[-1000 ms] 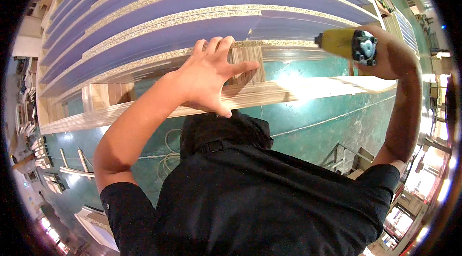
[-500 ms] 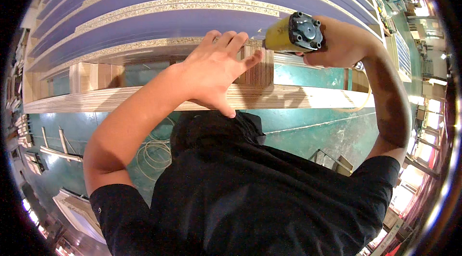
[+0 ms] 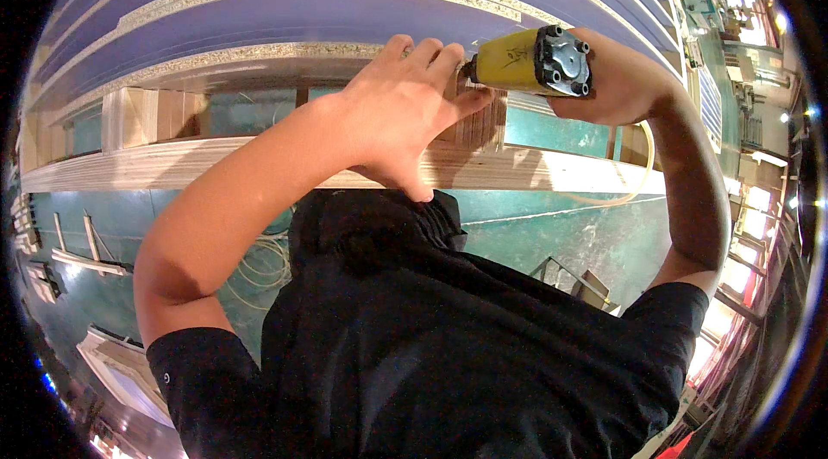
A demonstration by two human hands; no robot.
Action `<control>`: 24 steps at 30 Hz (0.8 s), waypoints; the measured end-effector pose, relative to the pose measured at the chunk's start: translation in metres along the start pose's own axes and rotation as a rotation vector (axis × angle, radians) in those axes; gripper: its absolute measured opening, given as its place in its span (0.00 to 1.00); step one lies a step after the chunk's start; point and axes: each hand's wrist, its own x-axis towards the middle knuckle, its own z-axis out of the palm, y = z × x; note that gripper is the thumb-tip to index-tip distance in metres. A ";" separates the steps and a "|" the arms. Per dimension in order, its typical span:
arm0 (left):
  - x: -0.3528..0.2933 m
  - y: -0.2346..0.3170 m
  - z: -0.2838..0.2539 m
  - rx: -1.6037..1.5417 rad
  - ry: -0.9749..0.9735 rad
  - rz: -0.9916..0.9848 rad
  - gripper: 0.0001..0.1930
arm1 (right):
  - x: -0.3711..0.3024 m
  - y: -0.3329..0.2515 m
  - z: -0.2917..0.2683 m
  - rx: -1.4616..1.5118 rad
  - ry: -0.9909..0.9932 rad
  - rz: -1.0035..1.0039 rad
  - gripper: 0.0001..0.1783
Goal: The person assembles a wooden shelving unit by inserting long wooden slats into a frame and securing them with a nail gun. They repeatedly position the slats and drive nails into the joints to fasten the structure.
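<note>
My right hand (image 3: 625,79) is wrapped round a yellow and black air nail gun (image 3: 511,60), held level with its narrow nose pointing left. That nose is close to the top of a layered plywood block (image 3: 486,127) set behind a long plywood beam (image 3: 561,167). My left hand (image 3: 401,110) lies over the block's left side and the beam, fingers stretched out and apart, thumb toward the beam's near edge. Its fingertips reach the chipboard edge of the nearest panel (image 3: 328,52). Where the nose meets the wood is partly hidden by the left fingers.
Several blue-faced panels (image 3: 285,21) with chipboard edges lie in rows beyond the beam. Another wooden block (image 3: 129,118) stands at the left. A pale air hose (image 3: 649,157) loops down near my right forearm. On the green floor lie coiled hose (image 3: 259,265) and wooden pieces (image 3: 90,243).
The nail gun's nose has come up beside my left fingers, and the gun has turned more level. My left hand stays spread over the block. The whole view has shifted slightly.
</note>
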 end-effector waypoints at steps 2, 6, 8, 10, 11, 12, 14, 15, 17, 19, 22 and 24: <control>0.000 0.000 0.000 0.008 -0.009 -0.005 0.63 | 0.000 0.003 0.001 -0.013 0.025 0.013 0.32; 0.002 0.001 -0.002 0.012 -0.045 -0.018 0.63 | -0.001 0.006 0.000 -0.069 0.044 -0.020 0.30; 0.002 0.002 -0.004 0.013 -0.058 -0.023 0.63 | 0.003 0.010 -0.001 -0.066 0.021 -0.100 0.29; 0.003 0.003 -0.005 0.008 -0.068 -0.027 0.63 | 0.002 0.013 -0.001 -0.063 0.016 -0.149 0.28; 0.002 0.004 -0.006 0.004 -0.072 -0.030 0.63 | 0.003 0.013 -0.001 -0.061 0.022 -0.162 0.27; 0.002 0.004 -0.007 0.000 -0.076 -0.033 0.63 | 0.002 0.014 -0.001 -0.059 0.027 -0.175 0.26; 0.003 0.003 -0.006 0.002 -0.063 -0.028 0.62 | 0.000 0.015 -0.001 -0.034 0.028 -0.144 0.25; 0.003 0.003 -0.005 0.003 -0.057 -0.026 0.62 | -0.002 0.017 -0.002 -0.022 0.028 -0.129 0.24; 0.003 0.003 -0.007 -0.008 -0.065 -0.030 0.62 | -0.007 0.022 -0.004 0.018 0.019 -0.106 0.23; 0.003 0.004 -0.009 -0.017 -0.061 -0.031 0.62 | -0.010 0.028 -0.003 0.031 0.043 -0.102 0.23; 0.003 0.005 -0.009 -0.017 -0.049 -0.028 0.62 | -0.010 0.039 0.001 0.015 0.080 -0.108 0.24; 0.003 0.004 -0.008 -0.010 -0.045 -0.033 0.62 | -0.010 0.032 -0.003 -0.001 0.030 -0.091 0.24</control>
